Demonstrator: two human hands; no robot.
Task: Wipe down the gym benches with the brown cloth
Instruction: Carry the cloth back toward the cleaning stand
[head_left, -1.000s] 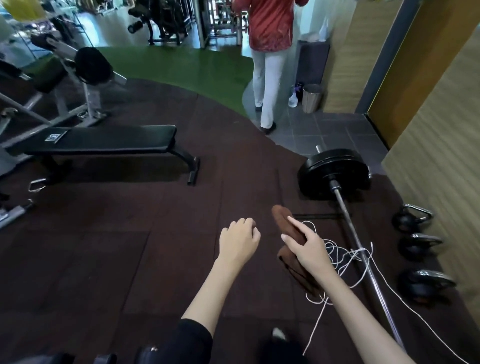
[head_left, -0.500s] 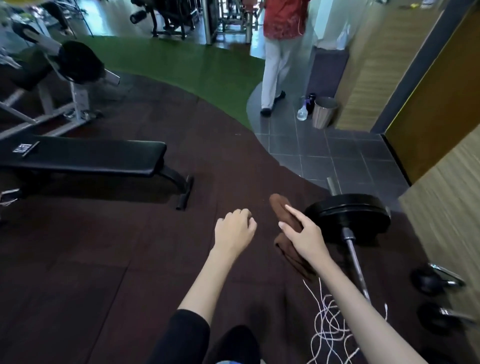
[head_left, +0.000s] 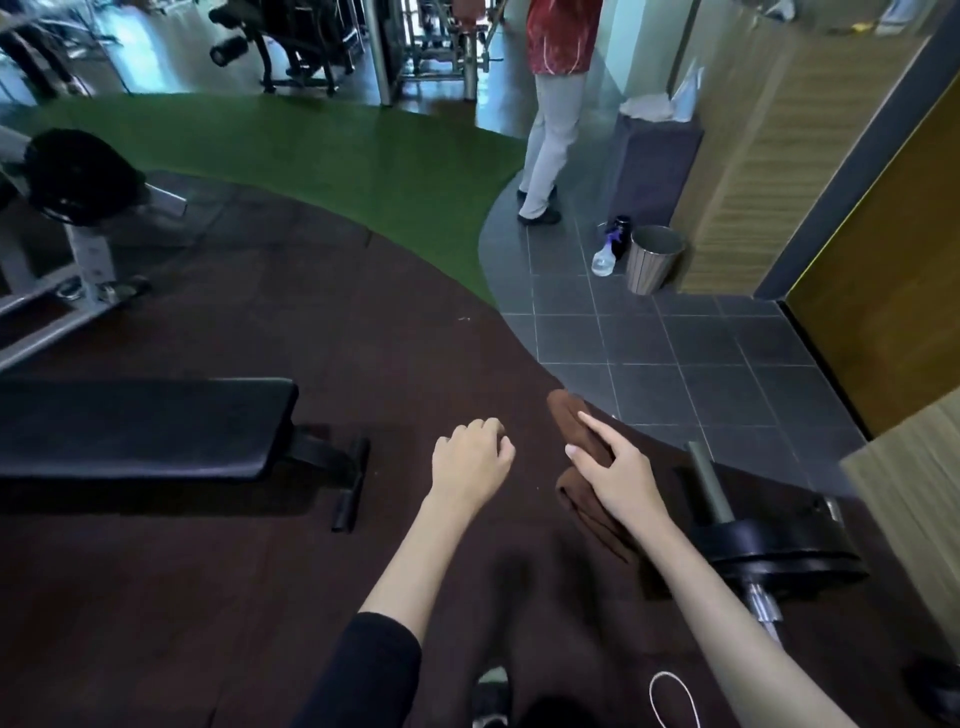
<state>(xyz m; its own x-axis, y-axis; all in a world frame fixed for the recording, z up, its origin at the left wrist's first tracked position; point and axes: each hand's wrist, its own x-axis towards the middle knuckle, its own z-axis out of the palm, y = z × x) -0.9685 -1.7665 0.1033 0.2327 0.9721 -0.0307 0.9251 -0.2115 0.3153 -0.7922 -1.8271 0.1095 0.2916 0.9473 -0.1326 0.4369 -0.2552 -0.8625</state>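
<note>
In right hand (head_left: 621, 475), brown cloth (head_left: 587, 512) lengthwise forward-left

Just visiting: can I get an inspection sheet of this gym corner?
Surface: dark rubber floor, green turf, grey tiles.
Job's things: brown cloth; flat bench at left, untouched.
Clutter: barbell, spray bottle, metal bin.
Hands: left hand loosely curled, empty; right hand grips the cloth.
Cables: white cord by the feet.
Surroundings: gym machines; a person on the tiles.
</note>
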